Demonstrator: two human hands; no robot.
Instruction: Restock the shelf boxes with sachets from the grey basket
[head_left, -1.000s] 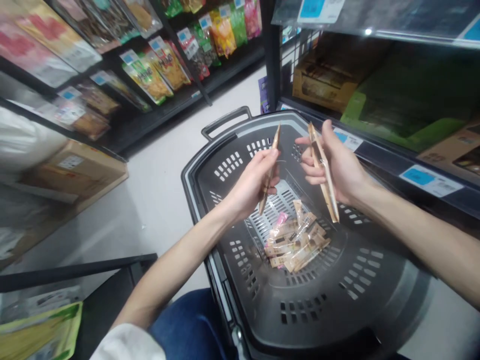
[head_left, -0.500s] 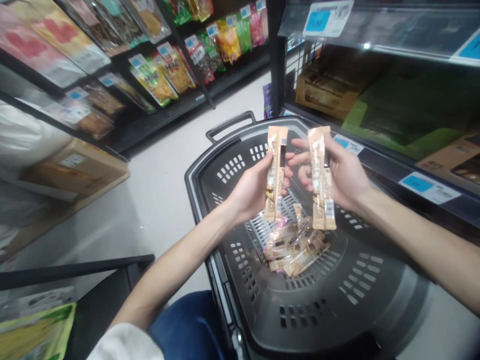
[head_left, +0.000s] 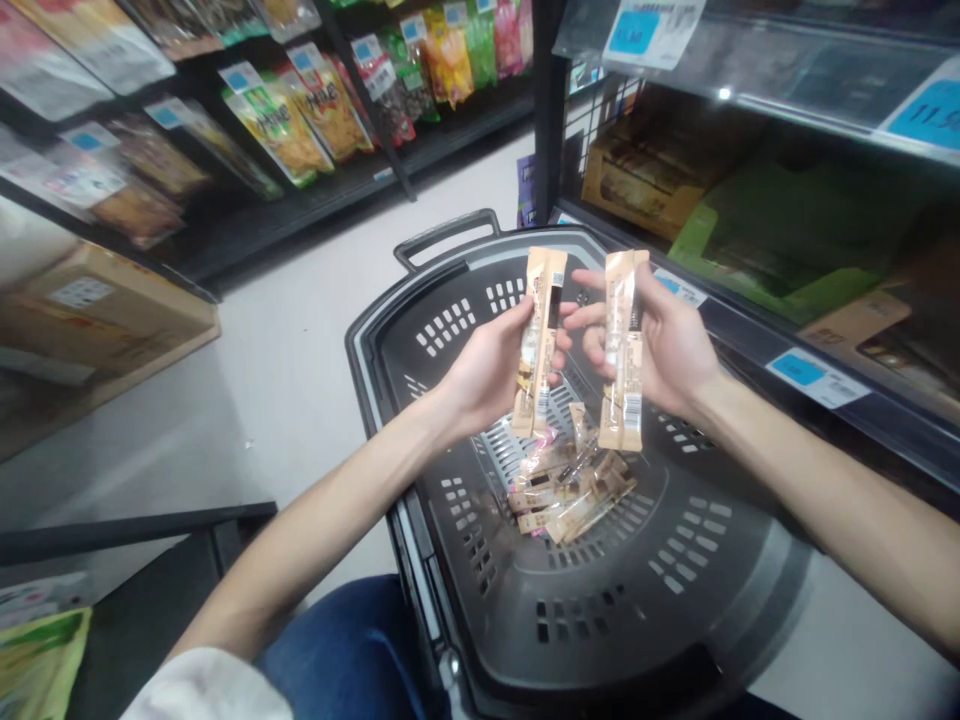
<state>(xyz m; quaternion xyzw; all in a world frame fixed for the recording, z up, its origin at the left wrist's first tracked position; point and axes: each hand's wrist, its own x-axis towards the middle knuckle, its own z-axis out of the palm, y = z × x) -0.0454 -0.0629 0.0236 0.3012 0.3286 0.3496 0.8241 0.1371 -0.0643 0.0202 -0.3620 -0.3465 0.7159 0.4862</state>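
Over the black shopping basket (head_left: 600,640), each hand grips a slim beige snack packet. My left hand (head_left: 487,365) pinches the left packet (head_left: 534,390), which stands nearly upright with a barcode near its lower end. The right packet (head_left: 622,400) is gripped in my right hand (head_left: 675,340), its printed side and barcode towards me. My fingertips come close together between the two packets. Beneath them, several similar beige packets (head_left: 585,495) lie in a loose pile on the basket's slotted floor, with a bit of pink wrapping among them.
Shelves with bagged snacks (head_left: 277,120) line the far left. At the right, a shelf with price tags (head_left: 817,378) holds open cartons and a green box (head_left: 780,230). A cardboard box (head_left: 112,330) sits at the left, and a dark stand (head_left: 165,580) is lower left.
The view has shifted slightly, so the basket, shelves and hands all sit a little further left and higher. Both hands keep hold of their packets.
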